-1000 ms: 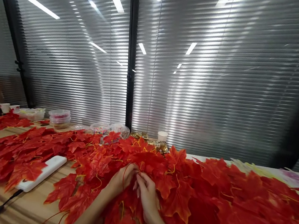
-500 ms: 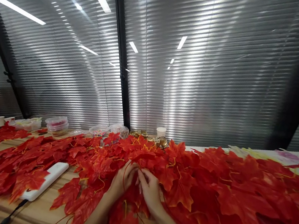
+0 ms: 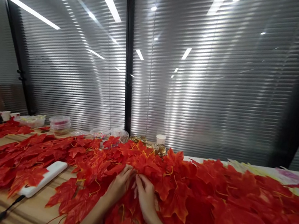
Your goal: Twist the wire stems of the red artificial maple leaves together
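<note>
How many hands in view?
2: the left hand at centre, and the right hand just beside it, fingertips close together among the red leaves. Some fingers are partly hidden; no other hand shows.

The wood-grained tabletop [image 3: 33, 210] carries heaped red leaves [image 3: 179, 198], a white corded block [image 3: 54, 173] and, farther back, clear plastic tubs [image 3: 59, 125]

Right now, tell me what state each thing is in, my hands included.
Left hand: fingers bent, grip unclear
Right hand: fingers bent towards the left hand, grip unclear
Red leaves: spread, overlapping
Wooden table: partly covered
White device: partly under a leaf, black cord attached
White cup: upright
Round containers: stacked
Blinds: lowered
</note>
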Demonstrator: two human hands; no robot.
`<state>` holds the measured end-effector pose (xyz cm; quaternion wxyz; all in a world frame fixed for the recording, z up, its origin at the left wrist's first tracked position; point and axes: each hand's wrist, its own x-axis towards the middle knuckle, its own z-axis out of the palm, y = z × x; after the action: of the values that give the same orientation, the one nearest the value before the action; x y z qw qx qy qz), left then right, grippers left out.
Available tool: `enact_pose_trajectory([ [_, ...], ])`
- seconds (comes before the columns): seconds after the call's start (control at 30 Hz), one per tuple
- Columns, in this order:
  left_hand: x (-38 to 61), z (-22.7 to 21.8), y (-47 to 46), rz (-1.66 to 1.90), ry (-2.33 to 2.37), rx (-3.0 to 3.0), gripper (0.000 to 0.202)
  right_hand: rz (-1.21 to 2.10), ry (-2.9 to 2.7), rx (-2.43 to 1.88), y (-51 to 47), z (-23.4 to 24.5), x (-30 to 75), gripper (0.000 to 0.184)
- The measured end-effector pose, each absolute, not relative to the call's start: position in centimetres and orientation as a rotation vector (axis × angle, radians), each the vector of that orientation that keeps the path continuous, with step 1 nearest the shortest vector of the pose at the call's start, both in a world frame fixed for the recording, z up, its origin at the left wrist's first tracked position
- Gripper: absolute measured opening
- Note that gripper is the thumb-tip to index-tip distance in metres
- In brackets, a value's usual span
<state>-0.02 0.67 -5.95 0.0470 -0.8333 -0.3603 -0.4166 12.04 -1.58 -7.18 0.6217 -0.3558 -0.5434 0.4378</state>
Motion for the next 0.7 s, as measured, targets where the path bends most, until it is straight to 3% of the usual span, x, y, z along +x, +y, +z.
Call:
enact_pose_trajectory([
  [0.3,0.2,-5.1,0.7,-1.202,-1.196,-2.514,0.019,0.958,-1.25,-0.837,-1.3,-7.0,12.6,0.037],
  [0.7,1.1,-4.5,-0.1,-1.61,-1.144,-2.639,0.016,0.793,-1.323,-0.949,-1.2,-7.2,12.8,0.03],
])
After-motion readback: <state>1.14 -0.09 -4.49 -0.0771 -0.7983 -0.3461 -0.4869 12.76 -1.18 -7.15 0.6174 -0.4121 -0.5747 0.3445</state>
